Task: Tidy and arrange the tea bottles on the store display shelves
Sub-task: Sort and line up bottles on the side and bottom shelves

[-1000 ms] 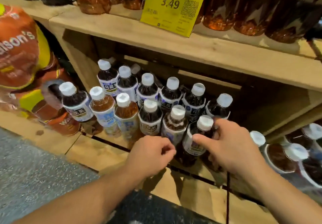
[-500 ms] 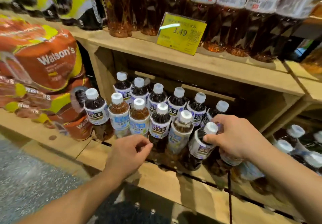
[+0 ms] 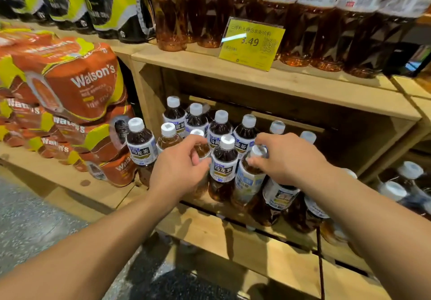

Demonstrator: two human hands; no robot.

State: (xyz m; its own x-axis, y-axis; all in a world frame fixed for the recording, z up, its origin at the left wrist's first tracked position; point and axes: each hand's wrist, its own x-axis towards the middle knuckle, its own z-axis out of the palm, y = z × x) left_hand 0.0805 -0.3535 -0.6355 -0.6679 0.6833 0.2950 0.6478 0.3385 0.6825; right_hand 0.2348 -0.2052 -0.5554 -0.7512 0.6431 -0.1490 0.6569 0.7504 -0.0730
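The small tea bottles stand clustered on the lower wooden shelf (image 3: 233, 227), in the open bay beneath the yellow price tag (image 3: 251, 43), and both hands are in among the front row. The right hand (image 3: 288, 159) reaches in from the right. Its grip pinches the white screw cap of a clear plastic tea bottle with a pale blue label (image 3: 248, 182), fingertips round the cap and palm over the bottles behind. That bottle's long axis is near upright but leans, cap to the right of its base, and its shoulder is close against the dark oolong bottle with the white-and-gold label (image 3: 223, 168) just to its left. The left hand (image 3: 179, 168) is on the far side of that dark bottle. Its grip is curled round the neck of a small amber tea bottle with a white cap (image 3: 201, 150), index finger just under the cap and thumb lower down. The dark bottle therefore stands between the two hands. The coming move probably turns on the leaning bottle: the right hand is nearer and has it by the cap, so straightening it would mean tipping the cap leftward over its base without knocking the dark neighbour.
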